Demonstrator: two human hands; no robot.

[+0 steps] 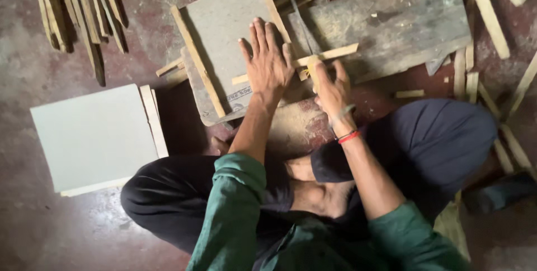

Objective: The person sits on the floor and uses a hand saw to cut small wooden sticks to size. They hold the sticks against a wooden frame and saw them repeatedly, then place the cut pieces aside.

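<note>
We note the left hand [268, 64] spread flat, fingers apart, pressing on the grey board [224, 36]. The right hand [331, 89] is closed on a small yellowish tool [312, 69], set against the thin wooden strip [330, 54] lying across the board's right edge.

Risk, in our judgement: the tool sits just beside the left hand's fingers, so a slip could nick them; the strip could shift if pressure eases.

A small pale label [241, 95] with dark print sits at the board's lower edge, below the left hand. A pale green rectangular panel [92, 137] lies well left of the board.
</note>
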